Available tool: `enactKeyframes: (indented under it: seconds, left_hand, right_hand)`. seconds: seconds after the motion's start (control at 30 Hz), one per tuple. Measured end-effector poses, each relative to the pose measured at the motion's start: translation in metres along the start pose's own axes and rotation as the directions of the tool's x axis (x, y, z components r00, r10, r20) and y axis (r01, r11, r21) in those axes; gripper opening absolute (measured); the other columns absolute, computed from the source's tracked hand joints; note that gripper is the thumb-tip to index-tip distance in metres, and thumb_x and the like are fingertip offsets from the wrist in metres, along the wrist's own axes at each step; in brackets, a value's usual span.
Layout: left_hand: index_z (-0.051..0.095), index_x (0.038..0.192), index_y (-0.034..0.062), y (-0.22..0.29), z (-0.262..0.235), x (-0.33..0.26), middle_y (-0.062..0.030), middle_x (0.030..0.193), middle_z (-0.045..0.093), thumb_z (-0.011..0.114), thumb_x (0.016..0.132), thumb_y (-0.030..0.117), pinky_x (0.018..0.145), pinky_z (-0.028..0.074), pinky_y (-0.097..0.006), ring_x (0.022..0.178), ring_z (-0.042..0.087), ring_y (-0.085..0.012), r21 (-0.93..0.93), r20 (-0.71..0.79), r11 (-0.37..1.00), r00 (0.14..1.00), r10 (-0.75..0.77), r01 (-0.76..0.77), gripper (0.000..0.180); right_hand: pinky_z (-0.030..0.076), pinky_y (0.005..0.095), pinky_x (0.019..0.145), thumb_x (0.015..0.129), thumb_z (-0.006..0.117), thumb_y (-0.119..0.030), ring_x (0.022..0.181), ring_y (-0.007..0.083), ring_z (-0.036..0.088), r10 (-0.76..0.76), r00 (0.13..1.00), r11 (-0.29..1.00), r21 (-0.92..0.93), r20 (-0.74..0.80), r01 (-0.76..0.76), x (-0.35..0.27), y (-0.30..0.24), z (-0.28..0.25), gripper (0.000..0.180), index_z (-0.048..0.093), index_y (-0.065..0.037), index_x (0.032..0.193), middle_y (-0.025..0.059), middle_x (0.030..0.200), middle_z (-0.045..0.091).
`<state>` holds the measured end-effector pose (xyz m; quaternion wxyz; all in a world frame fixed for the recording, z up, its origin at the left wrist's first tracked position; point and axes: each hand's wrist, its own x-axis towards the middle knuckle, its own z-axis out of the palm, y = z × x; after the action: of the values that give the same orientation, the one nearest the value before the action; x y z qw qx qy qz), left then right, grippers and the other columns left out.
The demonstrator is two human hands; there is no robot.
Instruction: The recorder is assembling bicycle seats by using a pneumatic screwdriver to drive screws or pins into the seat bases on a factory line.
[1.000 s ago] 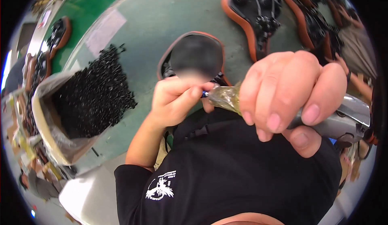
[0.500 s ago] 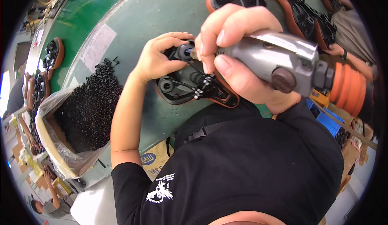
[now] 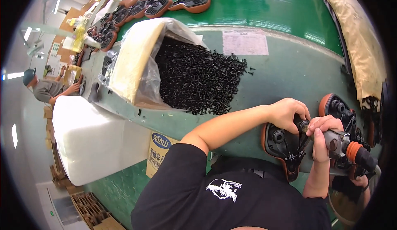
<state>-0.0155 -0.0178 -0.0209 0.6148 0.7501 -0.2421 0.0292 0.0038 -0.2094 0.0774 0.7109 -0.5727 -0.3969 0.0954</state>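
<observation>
Saddle [image 3: 285, 147], underside up, at 4 o'clock on green bench [image 3: 289, 73], now seen lower right; half second back it sat mid-frame. Left hand [image 3: 287, 114] fingers curled, pinching fastener at driver tip. Right hand [image 3: 322, 141] wrapped round grey air screwdriver [image 3: 343, 145], tip staying on saddle hardware. Screw pile [image 3: 198, 79] at 11 o'clock. Judgement: fastening under way.
</observation>
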Motion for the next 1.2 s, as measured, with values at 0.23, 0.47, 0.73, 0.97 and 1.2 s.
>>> enactKeyframes:
  seconds: [0.23,0.47,0.73,0.97,1.2]
  left_hand:
    - [0.072,0.087,0.0019,0.011,-0.023,-0.012,-0.0113,0.11,0.078,0.086,0.061,0.015,0.09,0.06,-0.039,0.102,0.074,-0.0295,0.143,-0.142,0.987,0.986,0.087,-0.067,0.033]
    - [0.074,0.099,-0.0015,0.016,-0.188,0.002,-0.0149,0.106,0.073,0.088,0.071,0.022,0.091,0.056,-0.037,0.098,0.071,-0.028,0.177,-0.948,0.923,0.311,0.067,0.341,0.039]
    - [0.072,0.101,0.003,0.016,-0.137,-0.057,-0.0158,0.107,0.068,0.078,0.086,0.026,0.088,0.057,-0.046,0.1,0.068,-0.0347,0.735,-0.457,0.373,0.82,-0.345,0.566,0.028]
    - [0.069,0.098,0.0051,-0.007,-0.106,-0.097,-0.0104,0.098,0.063,0.079,0.084,0.022,0.084,0.052,-0.042,0.097,0.062,-0.0295,0.885,-0.375,0.241,0.917,-0.137,0.398,0.025]
    - [0.064,0.084,0.0073,-0.025,-0.105,-0.088,-0.0084,0.09,0.061,0.075,0.082,0.019,0.079,0.052,-0.04,0.092,0.063,-0.0274,0.877,-0.392,0.307,0.92,0.014,0.369,0.016]
  right_hand:
    - [0.047,0.0358,0.074,0.093,0.055,-0.006,0.075,0.0175,0.057,-0.182,0.978,0.981,0.054,-0.103,0.188,-0.014,-0.032,-0.013,0.033,0.052,-0.007,0.126,0.0274,0.137,0.052]
    - [0.052,0.0299,0.075,0.102,0.057,-0.005,0.074,0.0133,0.058,0.329,0.593,0.903,0.062,-0.735,-0.425,-0.109,-0.058,-0.113,0.025,0.055,0.0,0.126,0.0182,0.14,0.058]
    - [0.053,0.0262,0.069,0.097,0.056,0.002,0.067,0.0129,0.06,0.456,0.531,0.819,0.105,-0.715,-0.564,-0.16,-0.026,-0.12,0.031,0.057,0.0,0.128,0.0288,0.145,0.058]
    - [0.053,0.0275,0.066,0.097,0.058,0.0,0.067,0.013,0.061,0.523,0.604,0.806,0.119,-0.602,-0.58,-0.142,-0.006,-0.097,0.027,0.057,0.001,0.124,0.0216,0.137,0.063]
    - [0.05,0.0248,0.064,0.097,0.057,0.004,0.071,0.0101,0.058,0.42,0.538,0.752,-0.05,-0.731,-0.657,-0.147,-0.015,-0.109,0.037,0.057,0.007,0.134,0.0038,0.117,0.063]
